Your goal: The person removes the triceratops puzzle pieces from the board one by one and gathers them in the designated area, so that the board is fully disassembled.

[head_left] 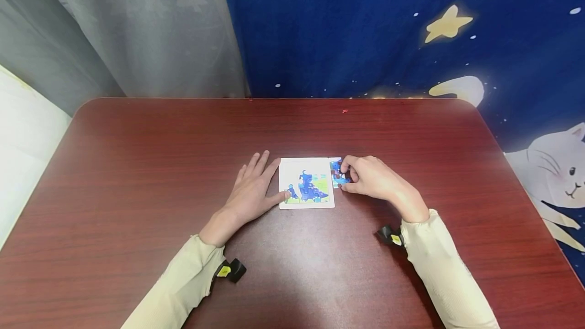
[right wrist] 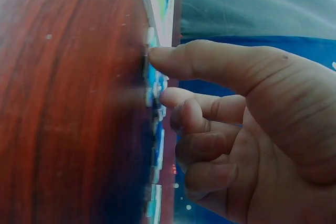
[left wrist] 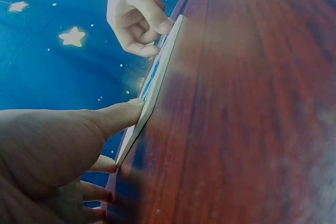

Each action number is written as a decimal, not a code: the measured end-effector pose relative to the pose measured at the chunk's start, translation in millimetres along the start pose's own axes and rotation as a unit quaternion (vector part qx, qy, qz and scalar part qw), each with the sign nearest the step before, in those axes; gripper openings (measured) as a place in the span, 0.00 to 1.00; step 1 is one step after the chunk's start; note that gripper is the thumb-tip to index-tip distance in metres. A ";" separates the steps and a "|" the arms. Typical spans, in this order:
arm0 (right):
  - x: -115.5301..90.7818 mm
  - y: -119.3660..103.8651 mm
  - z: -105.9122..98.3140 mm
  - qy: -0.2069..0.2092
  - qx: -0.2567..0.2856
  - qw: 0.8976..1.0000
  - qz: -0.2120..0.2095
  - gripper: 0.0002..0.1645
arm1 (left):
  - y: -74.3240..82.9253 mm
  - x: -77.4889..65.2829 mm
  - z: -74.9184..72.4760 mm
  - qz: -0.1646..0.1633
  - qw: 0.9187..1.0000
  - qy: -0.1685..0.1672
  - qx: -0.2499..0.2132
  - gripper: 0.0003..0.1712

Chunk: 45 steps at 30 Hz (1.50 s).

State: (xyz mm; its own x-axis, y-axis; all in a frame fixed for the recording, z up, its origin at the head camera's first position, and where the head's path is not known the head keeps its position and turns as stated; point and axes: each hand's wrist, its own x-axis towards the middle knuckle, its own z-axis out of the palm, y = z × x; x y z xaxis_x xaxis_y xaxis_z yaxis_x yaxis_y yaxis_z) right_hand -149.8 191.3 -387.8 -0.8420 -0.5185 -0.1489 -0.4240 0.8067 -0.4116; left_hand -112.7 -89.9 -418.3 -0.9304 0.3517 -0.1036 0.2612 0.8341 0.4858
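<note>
A square white jigsaw board (head_left: 303, 163) with a blue and green picture lies flat on the table. Spread out at its left side is my left hand (head_left: 250, 194), the thumb (left wrist: 123, 115) pressing on the board's near left edge. Just beyond the right edge, my right hand (head_left: 377, 177) pinches a blue jigsaw piece (head_left: 340, 180) between thumb (right wrist: 173, 59) and index finger, the other fingers curled in. Another blue piece (head_left: 335, 165) sits against the board's upper right side. More jigsaw pieces (right wrist: 159, 153) line up beneath the right hand, mostly hidden from the head view.
The dark red wooden table (head_left: 160, 141) extends on all sides of the board. A small red scrap (head_left: 345, 111) lies near its far edge. Behind hang a grey curtain (head_left: 160, 29) and a blue curtain (head_left: 329, 29) with stars and a cat.
</note>
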 end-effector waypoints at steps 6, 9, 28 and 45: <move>-1.1 -7.6 -4.0 0.015 0.021 1.000 -0.012 0.19 | -0.2 0.5 0.6 0.001 1.000 0.001 0.000 0.47; 1.5 -15.1 -2.5 0.014 0.028 0.999 -0.033 0.16 | -0.2 0.0 0.8 0.001 1.000 0.000 -0.001 0.47; 33.7 -62.2 18.9 -0.049 0.014 0.999 0.002 0.16 | -0.1 -3.2 0.5 0.001 1.000 0.005 0.002 0.47; 31.9 -49.8 15.9 -0.066 0.072 0.994 -0.041 0.15 | 1.1 -0.9 1.4 0.005 1.000 0.013 0.007 0.47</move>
State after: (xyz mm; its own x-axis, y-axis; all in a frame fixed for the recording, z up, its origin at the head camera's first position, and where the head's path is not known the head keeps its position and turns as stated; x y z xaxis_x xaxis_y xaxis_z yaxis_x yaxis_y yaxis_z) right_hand -150.3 130.1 -386.4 -0.7517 -0.6211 -0.2218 -0.4298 0.7164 -0.5495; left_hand -111.2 -88.7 -419.0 -0.9339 0.3494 -0.0764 0.2742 0.8366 0.4743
